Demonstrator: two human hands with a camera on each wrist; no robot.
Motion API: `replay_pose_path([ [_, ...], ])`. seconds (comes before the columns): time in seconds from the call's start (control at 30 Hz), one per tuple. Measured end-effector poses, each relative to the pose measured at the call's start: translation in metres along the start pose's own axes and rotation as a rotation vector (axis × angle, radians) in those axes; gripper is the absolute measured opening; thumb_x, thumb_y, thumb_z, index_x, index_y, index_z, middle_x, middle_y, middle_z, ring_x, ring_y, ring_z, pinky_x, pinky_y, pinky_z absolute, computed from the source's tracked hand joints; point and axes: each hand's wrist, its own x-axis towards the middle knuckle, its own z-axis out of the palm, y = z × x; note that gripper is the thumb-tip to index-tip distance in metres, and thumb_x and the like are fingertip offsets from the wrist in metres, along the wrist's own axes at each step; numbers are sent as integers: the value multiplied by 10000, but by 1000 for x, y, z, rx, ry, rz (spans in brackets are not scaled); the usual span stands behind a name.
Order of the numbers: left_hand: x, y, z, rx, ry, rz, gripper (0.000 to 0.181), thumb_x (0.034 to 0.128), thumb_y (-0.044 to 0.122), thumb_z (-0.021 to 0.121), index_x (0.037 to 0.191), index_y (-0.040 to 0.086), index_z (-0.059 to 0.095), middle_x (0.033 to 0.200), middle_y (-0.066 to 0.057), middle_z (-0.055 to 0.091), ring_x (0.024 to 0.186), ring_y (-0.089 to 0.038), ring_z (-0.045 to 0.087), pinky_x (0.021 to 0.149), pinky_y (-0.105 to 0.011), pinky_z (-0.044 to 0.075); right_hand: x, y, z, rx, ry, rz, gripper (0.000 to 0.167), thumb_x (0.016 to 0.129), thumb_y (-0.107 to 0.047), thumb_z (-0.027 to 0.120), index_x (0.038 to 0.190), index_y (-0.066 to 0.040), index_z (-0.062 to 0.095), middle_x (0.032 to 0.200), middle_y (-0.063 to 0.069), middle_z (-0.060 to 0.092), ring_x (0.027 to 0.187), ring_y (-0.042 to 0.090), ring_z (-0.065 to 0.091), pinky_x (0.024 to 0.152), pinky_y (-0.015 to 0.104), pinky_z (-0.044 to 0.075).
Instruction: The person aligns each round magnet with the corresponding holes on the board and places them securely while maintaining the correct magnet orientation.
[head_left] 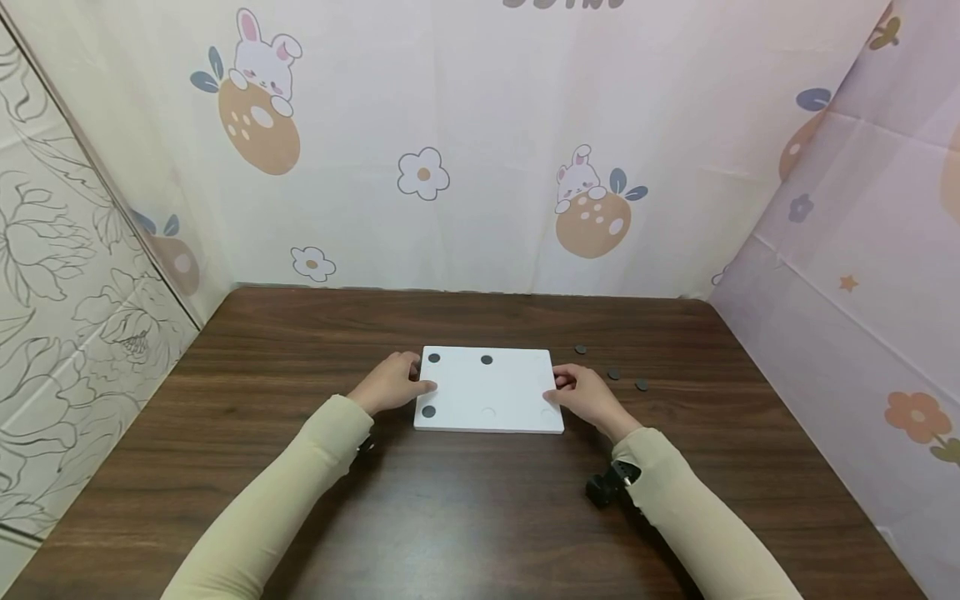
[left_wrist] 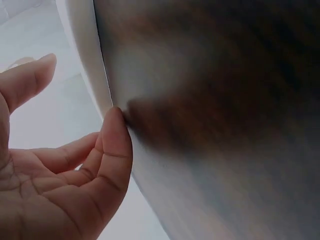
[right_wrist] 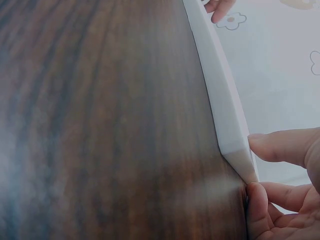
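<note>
A white rectangular board (head_left: 487, 387) lies on the brown table, with a dark disc (head_left: 434, 357) at its far left, another (head_left: 487, 360) at its far middle and a third (head_left: 428, 412) at its near left. Faint round outlines show along its near side. At the left edge is my left hand (head_left: 390, 383); its fingertips touch the edge, while in the left wrist view the thumb (left_wrist: 35, 80) stands apart above the board. My right hand (head_left: 588, 394) pinches the right edge, thumb (right_wrist: 280, 146) against the top and fingers at the corner.
Three loose dark discs, one farther back (head_left: 581, 350), one in the middle (head_left: 613, 374) and one rightmost (head_left: 641, 385), lie on the table (head_left: 480, 517) right of the board. A patterned curtain (head_left: 487, 225) hangs behind the table's far edge.
</note>
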Motion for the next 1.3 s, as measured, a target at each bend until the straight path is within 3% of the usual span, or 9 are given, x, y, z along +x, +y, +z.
replay_pose_path([
  [0.2, 0, 1, 0, -3, -31, 31, 438, 876, 261, 721, 1182, -35, 617, 1065, -155, 681, 923, -230, 633, 838, -395, 532, 0, -1, 0, 5, -3, 1, 517, 907, -190, 685, 1351, 13, 514, 1187, 162, 560, 960, 231, 517, 810, 322, 468],
  [0.37, 1, 1, 0, 5, -52, 28, 375, 860, 217, 741, 1125, -23, 629, 1051, -144, 675, 902, -212, 623, 832, -377, 532, 0, -1, 0, 7, -5, 1, 518, 910, -193, 681, 1354, 12, 511, 1182, 158, 556, 956, 231, 511, 805, 319, 464],
  [0.67, 1, 0, -3, 12, -92, 18, 453, 861, 224, 742, 1189, -50, 593, 1090, -168, 660, 942, -230, 622, 864, -396, 526, 0, -2, 0, 5, -6, -5, 517, 908, -186, 683, 1353, 14, 512, 1153, 151, 555, 934, 227, 503, 778, 307, 457],
  [1.0, 3, -3, -1, 7, -97, 41, 452, 870, 233, 736, 1192, -46, 585, 1097, -161, 636, 951, -223, 604, 871, -387, 519, -2, -5, -1, -28, 28, -17, 482, 919, -166, 666, 1342, 25, 533, 1127, 146, 591, 929, 225, 537, 752, 293, 476],
  [1.3, 3, -5, 1, -4, -95, 36, 477, 869, 247, 738, 1211, -44, 575, 1106, -159, 625, 949, -219, 593, 874, -387, 516, 0, -10, -14, -82, 61, -53, 423, 941, -172, 631, 1317, 11, 562, 976, 116, 633, 731, 185, 579, 626, 283, 483],
])
